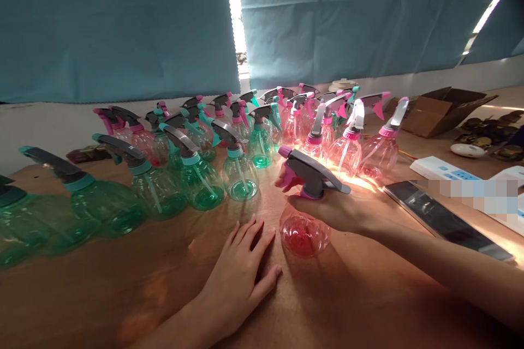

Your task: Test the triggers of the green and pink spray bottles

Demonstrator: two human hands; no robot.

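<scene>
My right hand (327, 208) is wrapped round the neck of a pink spray bottle (305, 237) with a grey and pink trigger head. The bottle stands upright on the brown table (311, 305), its nozzle pointing left. Flat on the table beside it lies my left hand (241, 259), fingers stretched out and holding nothing. Just beyond the left fingertips is a clear green spray bottle (241, 177) with a grey head. Several green spray bottles (200, 182) run off to the left. Behind my right hand several pink spray bottles (346, 152) stand in bright sunlight.
More pink and green spray bottles crowd the back by the wall. On the right lie a dark smartphone (446, 221), a white power strip (446, 172) and a white computer mouse (468, 150). An open cardboard box (429, 114) sits farther back. Blue curtains (123, 27) hang behind.
</scene>
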